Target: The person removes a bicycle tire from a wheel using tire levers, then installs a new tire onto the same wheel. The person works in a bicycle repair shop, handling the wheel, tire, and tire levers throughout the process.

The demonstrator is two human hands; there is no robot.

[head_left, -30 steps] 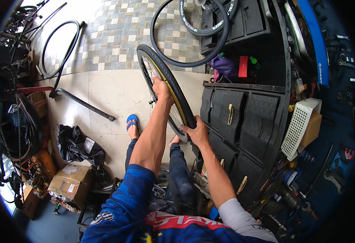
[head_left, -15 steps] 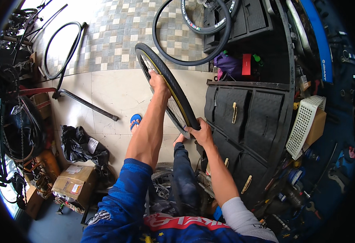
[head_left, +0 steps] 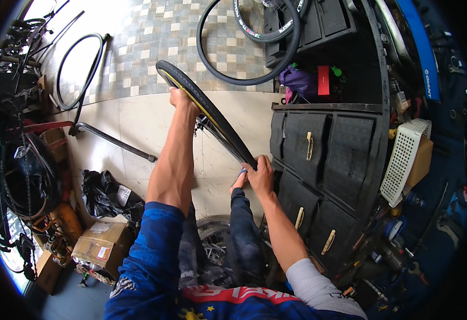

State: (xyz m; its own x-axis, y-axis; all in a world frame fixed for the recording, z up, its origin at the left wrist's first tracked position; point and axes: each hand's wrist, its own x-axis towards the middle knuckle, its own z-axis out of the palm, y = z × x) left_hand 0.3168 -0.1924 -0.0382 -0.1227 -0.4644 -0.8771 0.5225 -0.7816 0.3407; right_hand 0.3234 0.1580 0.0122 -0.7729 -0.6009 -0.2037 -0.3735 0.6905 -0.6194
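Observation:
Between my hands a bicycle wheel (head_left: pixel 224 127) is held up at a slant, seen almost edge-on. Its black tyre has a yellow strip along the side, and part of the hub and spokes shows beneath. My left hand (head_left: pixel 184 100) grips the wheel by its rim and tyre near the far left end. At the near right end, my right hand (head_left: pixel 260 175) is closed round the tyre, thumb toward the rim. The fingers under the wheel are mostly hidden on both hands.
A loose black tyre (head_left: pixel 204 56) and another wheel (head_left: pixel 248 33) lie at the far side. Black drawers (head_left: pixel 297 136) stand close on my right, beside a white basket (head_left: pixel 401 160). To my left are a black plastic bag (head_left: pixel 105 194), a cardboard box (head_left: pixel 101 242) and bicycle parts.
The wheel has turned more edge-on, its far end swinging left. My left hand has moved left and slightly away with it; my right hand has barely shifted and keeps its hold.

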